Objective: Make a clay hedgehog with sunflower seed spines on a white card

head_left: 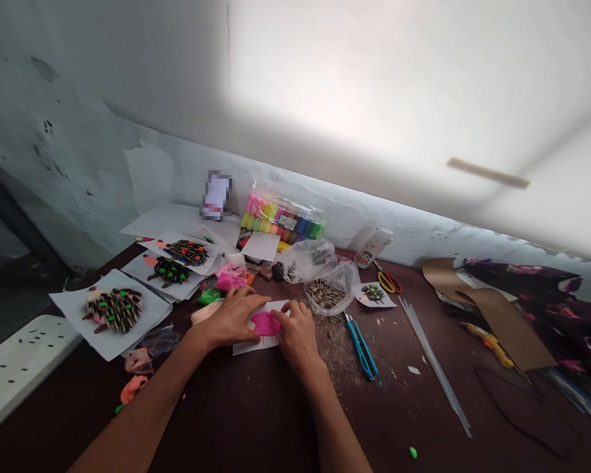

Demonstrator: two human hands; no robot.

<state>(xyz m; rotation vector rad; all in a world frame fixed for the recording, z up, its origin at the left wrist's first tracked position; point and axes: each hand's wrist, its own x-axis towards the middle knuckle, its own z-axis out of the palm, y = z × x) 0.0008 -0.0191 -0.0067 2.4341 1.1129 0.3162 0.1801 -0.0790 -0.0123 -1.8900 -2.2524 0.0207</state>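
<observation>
A flattened piece of bright pink modelling clay [264, 324] lies on a small white sheet of paper [246, 348] in front of me. My left hand [234, 318] rests over the paper's left side, fingers stretched out and thumb apart, touching the clay's edge. From the right, my right hand [301, 334] bends its fingers together by the sheet's edge while its thumb presses on the clay. Short marks show on the paper below the clay. Just behind the hands sit a pink clay lump [230, 277] and a green one [209, 296].
Left are hedgehog pictures with seed spines [113, 309] and a power strip [22, 358]. A bag of striped seeds [326, 293], a blue utility knife [360, 345], scissors [390, 282], glue sticks [436, 368] and a small hedgehog card [373, 295] lie right. Coloured clay packs [283, 220] stand behind.
</observation>
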